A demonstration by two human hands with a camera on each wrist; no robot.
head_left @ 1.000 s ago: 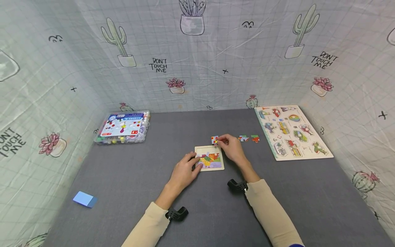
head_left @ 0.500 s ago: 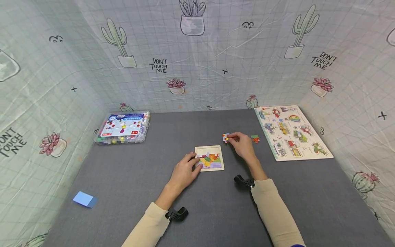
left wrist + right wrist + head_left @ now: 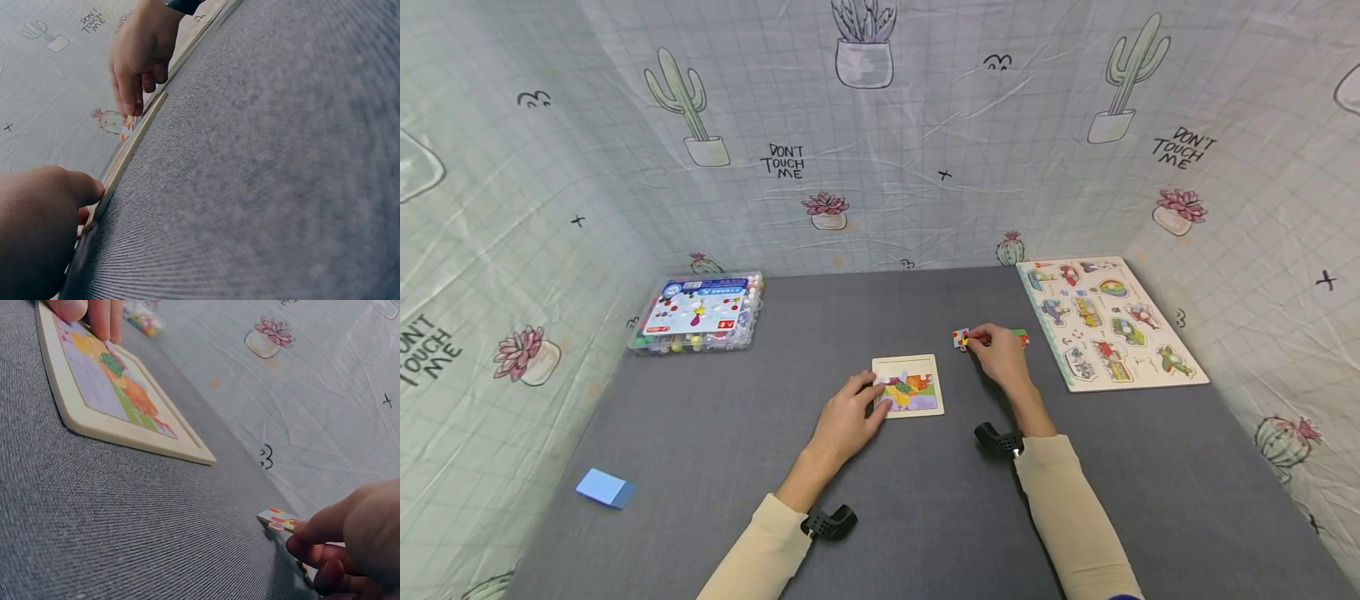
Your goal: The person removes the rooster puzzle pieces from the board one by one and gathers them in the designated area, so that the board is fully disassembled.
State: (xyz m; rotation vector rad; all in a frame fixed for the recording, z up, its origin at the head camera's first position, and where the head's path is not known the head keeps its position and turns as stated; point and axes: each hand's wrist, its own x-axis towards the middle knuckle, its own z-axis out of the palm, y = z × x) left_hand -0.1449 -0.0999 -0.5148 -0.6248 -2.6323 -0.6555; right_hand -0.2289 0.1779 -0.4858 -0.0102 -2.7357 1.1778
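A small jigsaw puzzle in a pale wooden frame lies mid-table, part of its colourful bird picture filled in. My left hand rests on its left side, thumb and fingers spread over the edge. Beyond the frame to the right, my right hand pinches a puzzle piece with red and yellow patches between thumb and forefinger, low over the table. A green and red piece shows partly behind that hand. Another piece is mostly covered by the right fingers in the right wrist view.
At the back left stands a clear plastic box of coloured beads. A large picture board lies at the right, and a blue block at the left front. Printed cloth walls enclose the back and sides.
From the frame's top edge, my right hand has moved right with the pinched piece, covering the spot where a blue piece lay. My left hand stays on the frame.
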